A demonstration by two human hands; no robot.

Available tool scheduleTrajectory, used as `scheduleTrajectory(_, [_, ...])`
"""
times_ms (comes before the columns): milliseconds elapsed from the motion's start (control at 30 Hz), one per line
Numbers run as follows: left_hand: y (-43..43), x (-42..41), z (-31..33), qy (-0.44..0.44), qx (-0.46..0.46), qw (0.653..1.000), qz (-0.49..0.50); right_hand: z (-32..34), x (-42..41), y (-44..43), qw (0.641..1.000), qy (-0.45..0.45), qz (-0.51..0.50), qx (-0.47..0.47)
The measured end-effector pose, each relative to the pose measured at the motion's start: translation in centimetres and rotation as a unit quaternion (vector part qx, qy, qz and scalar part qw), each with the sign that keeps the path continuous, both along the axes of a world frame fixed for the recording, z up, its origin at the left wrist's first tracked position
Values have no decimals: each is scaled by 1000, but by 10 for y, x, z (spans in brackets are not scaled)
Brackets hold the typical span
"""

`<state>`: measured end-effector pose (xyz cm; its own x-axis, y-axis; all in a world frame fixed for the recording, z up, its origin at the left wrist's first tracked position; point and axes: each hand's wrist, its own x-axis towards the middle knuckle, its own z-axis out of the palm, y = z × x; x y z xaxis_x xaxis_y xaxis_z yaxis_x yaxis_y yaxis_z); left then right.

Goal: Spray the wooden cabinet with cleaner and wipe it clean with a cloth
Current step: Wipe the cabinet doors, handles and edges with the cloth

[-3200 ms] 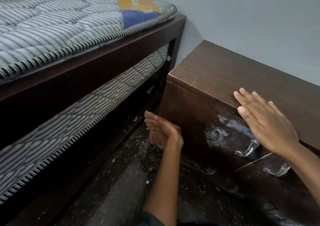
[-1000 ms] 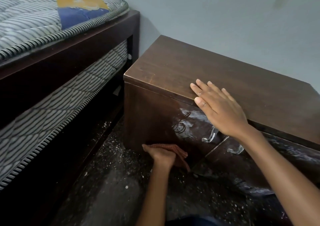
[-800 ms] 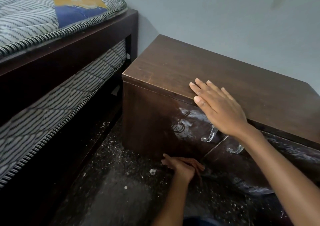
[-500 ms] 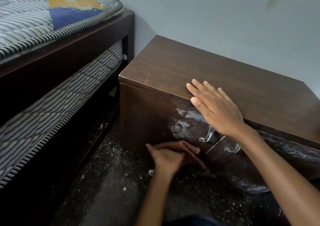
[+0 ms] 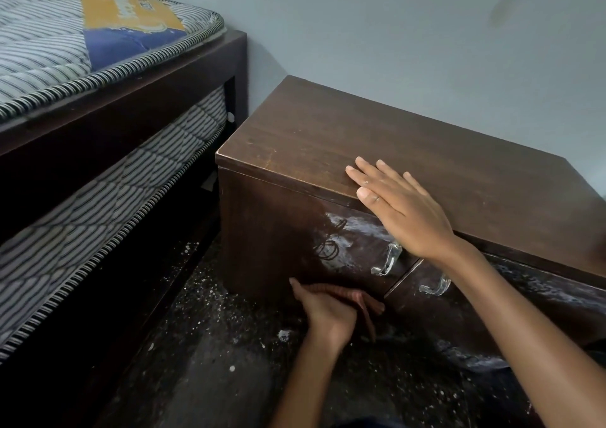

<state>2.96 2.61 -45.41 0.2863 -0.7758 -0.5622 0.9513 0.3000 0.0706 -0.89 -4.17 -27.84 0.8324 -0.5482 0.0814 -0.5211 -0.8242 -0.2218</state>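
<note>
Left hand (image 5: 323, 309), lower centre of frame, curled round reddish cloth (image 5: 355, 298), pressing it to the wooden cabinet (image 5: 426, 152) front near the base. Right hand (image 5: 398, 209) flat, fingers straight, on cabinet's top front edge. Bed (image 5: 98, 99) upper left.

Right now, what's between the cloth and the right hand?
Head view: between the cloth and right hand, the cabinet front bears a whitish smear, a dark scribble and a clear handle.
</note>
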Motion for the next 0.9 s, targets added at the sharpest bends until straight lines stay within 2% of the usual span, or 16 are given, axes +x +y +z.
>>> scheduleTrajectory(100, [6, 16, 43, -121, -15, 991, 54, 2, 0, 1, 1000, -4, -2, 16])
scheduleTrajectory(167, [4, 17, 54, -249, 66, 963, 77, 1, 0, 2, 1000, 4, 2, 9])
scheduleTrajectory(200, [3, 16, 55, -339, 116, 929, 92, 1, 0, 2, 1000, 10, 4, -2])
scheduleTrajectory(233, [4, 13, 55, -449, 153, 874, 110, 0, 0, 1, 1000, 15, 5, -11])
scheduleTrajectory(267, [6, 9, 49, -566, 170, 800, 106, 0, 0, 0, 1000, 17, 6, -14])
scheduleTrajectory(333, [12, 1, 32, -756, 187, 623, 79, 1, 0, -3, 999, -15, 16, 24])
scheduleTrajectory(367, [15, 1, 24, -816, 187, 544, 64, 2, -1, -4, 994, -68, 22, 82])
scheduleTrajectory(433, [23, 2, 8, -900, 173, 400, 30, 8, -5, -6, 956, -210, 12, 204])
scheduleTrajectory(467, [27, 5, 4, -933, 161, 321, 23, 9, -11, -9, 944, -255, -5, 210])
scheduleTrajectory(533, [27, 25, 3, -968, 164, 184, 50, 9, -25, -16, 966, -237, -54, 86])
scheduleTrajectory(567, [26, 38, 7, -971, 177, 144, 66, 6, -34, -21, 977, -200, -74, 16])
scheduleTrajectory(633, [21, 62, 20, -972, 199, 108, 63, 1, -50, -29, 985, -140, -92, -50])
scheduleTrajectory(700, [17, 77, 24, -973, 207, 92, 45, -3, -57, -34, 990, -91, -87, -65])
scheduleTrajectory(800, [10, 76, 13, -974, 196, 104, 53, -5, -53, -36, 993, -50, -84, -68])
scheduleTrajectory(833, [9, 75, 15, -977, 185, 92, 60, -5, -51, -36, 993, -47, -84, -65])
scheduleTrajectory(900, [3, 74, 20, -981, 165, 16, 105, -5, -51, -37, 994, -44, -83, -59])
